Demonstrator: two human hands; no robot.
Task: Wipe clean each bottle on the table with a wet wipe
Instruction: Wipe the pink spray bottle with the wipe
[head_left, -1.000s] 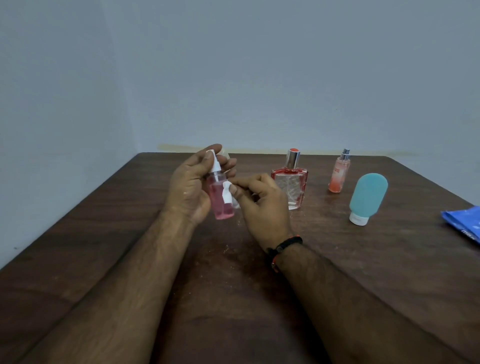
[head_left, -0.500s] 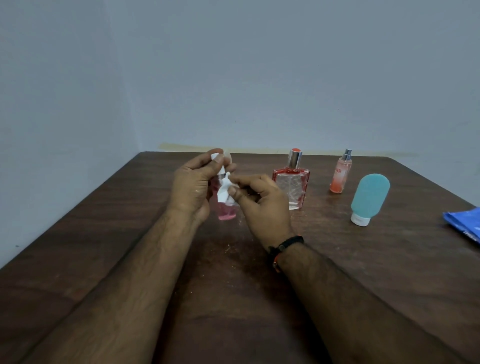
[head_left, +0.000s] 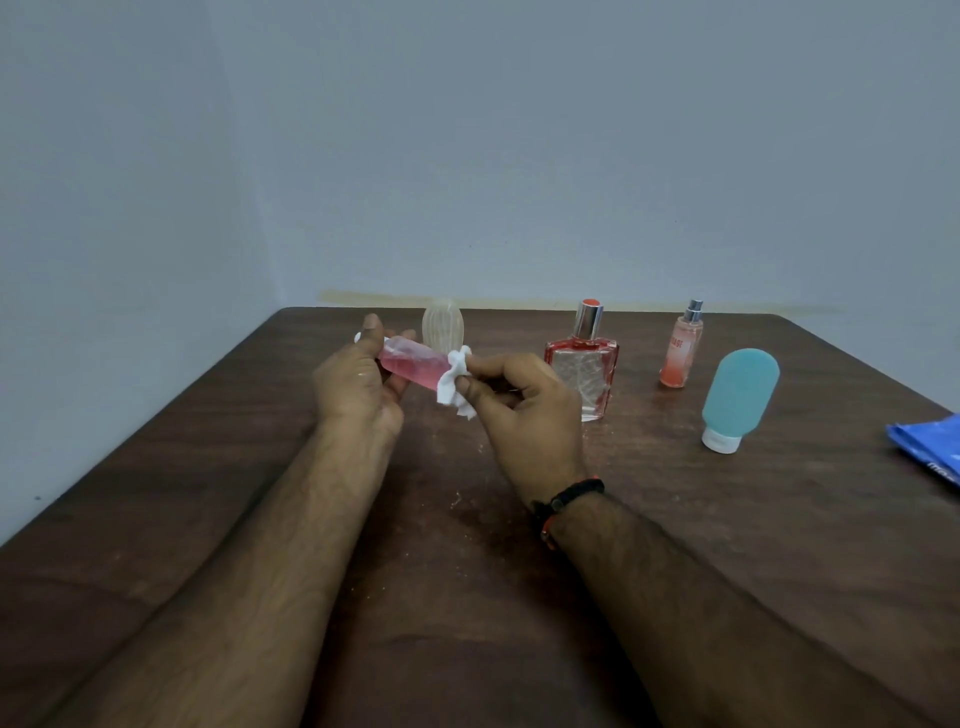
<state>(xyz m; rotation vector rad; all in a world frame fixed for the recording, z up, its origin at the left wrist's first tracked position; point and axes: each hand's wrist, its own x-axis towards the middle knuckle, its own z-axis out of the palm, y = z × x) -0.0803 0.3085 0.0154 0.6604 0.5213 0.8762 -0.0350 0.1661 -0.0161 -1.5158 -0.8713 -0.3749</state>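
Bottles are what the person must wipe, and one small pink bottle is in work now: the left hand grips it by the cap end, tilted above the middle of the table, while the right hand pinches a white wet wipe against its bottom end. Farther back, a clear ribbed bottle stands behind the hands, and toward the far right corner stand a square red perfume bottle, a slim orange spray bottle and a teal tube on its cap, none touched. I judge the task is at an early or middle stage, because I cannot tell which standing bottles are already clean.
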